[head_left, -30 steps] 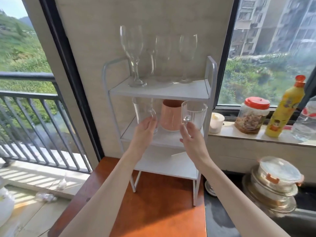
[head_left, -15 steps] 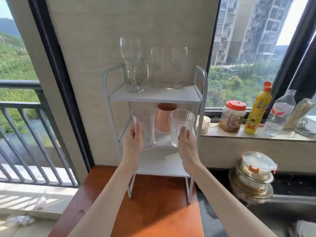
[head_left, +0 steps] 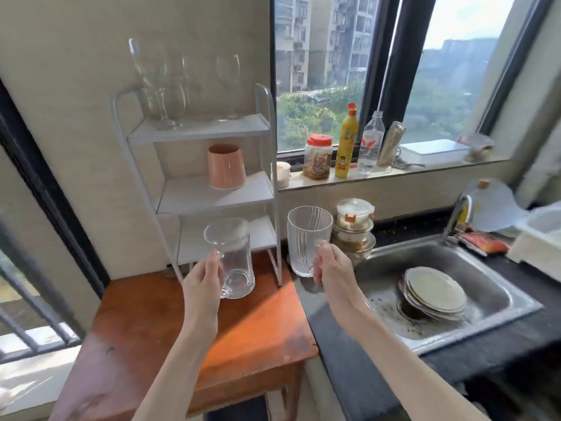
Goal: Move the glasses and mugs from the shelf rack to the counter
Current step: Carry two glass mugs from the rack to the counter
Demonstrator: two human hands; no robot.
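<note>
Head view showed the person mid-carry; the left hand [head_left: 202, 279] gripped the handle of a clear glass mug [head_left: 232, 258], held above the wooden table [head_left: 170, 329] in front of the shelf rack [head_left: 267, 165]; the right hand [head_left: 332, 268] held a ribbed glass mug [head_left: 305, 238] by its handle, over the dark counter [head_left: 340, 354] just left of the sink [head_left: 498, 302]; neither mug looked set down. Both were clear of the rack, so the job seemed barely begun. Farther back, a pink mug [head_left: 226, 166] stood alone on the middle shelf; the wine glasses [head_left: 170, 86] stood along the top shelf, blurred, number uncertain; all of these left to move.
</note>
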